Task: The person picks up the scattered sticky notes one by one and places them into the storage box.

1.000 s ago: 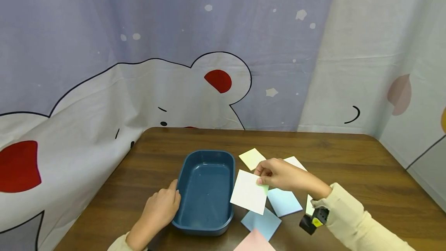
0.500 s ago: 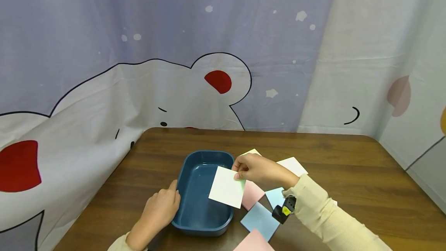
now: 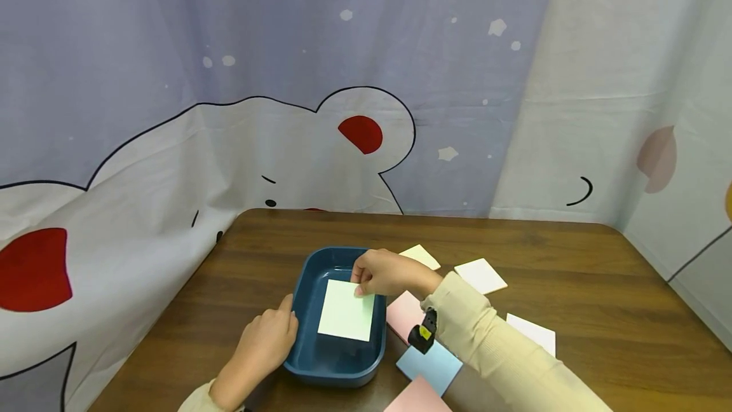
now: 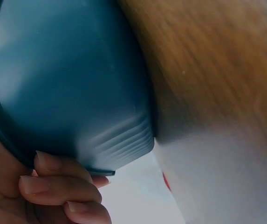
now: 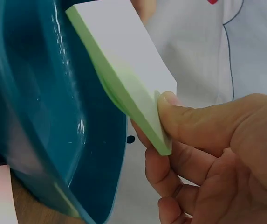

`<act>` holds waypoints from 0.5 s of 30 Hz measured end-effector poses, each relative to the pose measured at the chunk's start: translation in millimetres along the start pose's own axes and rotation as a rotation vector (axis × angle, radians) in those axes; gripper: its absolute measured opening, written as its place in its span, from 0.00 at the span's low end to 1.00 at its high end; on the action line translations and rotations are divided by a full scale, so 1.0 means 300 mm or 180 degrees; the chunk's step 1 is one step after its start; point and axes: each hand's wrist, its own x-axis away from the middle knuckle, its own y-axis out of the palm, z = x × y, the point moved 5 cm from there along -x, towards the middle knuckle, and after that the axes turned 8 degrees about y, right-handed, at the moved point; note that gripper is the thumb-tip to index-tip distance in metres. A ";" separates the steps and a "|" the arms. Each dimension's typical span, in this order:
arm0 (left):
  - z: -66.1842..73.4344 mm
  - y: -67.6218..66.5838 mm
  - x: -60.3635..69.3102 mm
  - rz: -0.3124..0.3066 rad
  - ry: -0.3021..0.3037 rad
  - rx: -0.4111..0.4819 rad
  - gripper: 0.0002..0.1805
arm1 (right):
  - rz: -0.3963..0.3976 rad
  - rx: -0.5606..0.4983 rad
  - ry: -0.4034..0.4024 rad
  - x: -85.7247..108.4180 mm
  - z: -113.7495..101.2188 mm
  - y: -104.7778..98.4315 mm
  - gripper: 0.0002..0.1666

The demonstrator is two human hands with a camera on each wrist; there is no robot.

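Observation:
A pale green sticky note pad (image 3: pixel 345 313) is pinched by my right hand (image 3: pixel 391 272) between thumb and fingers. It hangs over the blue plastic tub (image 3: pixel 309 361); in the right wrist view the pad (image 5: pixel 128 56) is tilted, its green edge facing the tub. My left hand (image 3: pixel 263 339) holds the tub's left side, and in the left wrist view its fingers (image 4: pixel 61 189) curl at the tub's rim. Right of the tub lie a pink pad (image 3: pixel 403 313), a blue pad (image 3: pixel 431 367) and another pink pad (image 3: pixel 419 398). The right sleeve hides part of the table.
Farther back on the wooden table (image 3: pixel 595 278) lie a yellow pad (image 3: pixel 422 255) and a white pad (image 3: pixel 481 275). Another white pad (image 3: pixel 532 334) sits to the right, beyond my sleeve. A patterned curtain (image 3: pixel 457 81) hangs behind the table.
My right hand has carried the green sticky note pad leftward from above the other pads to over the tub. The left hand has stayed at the tub's side.

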 end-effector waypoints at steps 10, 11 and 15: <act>0.000 0.005 0.001 0.0017 0.0031 0.0027 0.22 | -0.0197 0.0389 0.0120 -0.055 -0.053 0.063 0.04; -0.001 0.006 0.001 0.0013 0.0022 0.0035 0.22 | -0.0206 0.0441 0.0132 -0.061 -0.058 0.069 0.04; -0.001 0.007 -0.001 0.0024 0.0015 0.0050 0.22 | -0.0218 0.0712 0.0159 -0.080 -0.071 0.098 0.04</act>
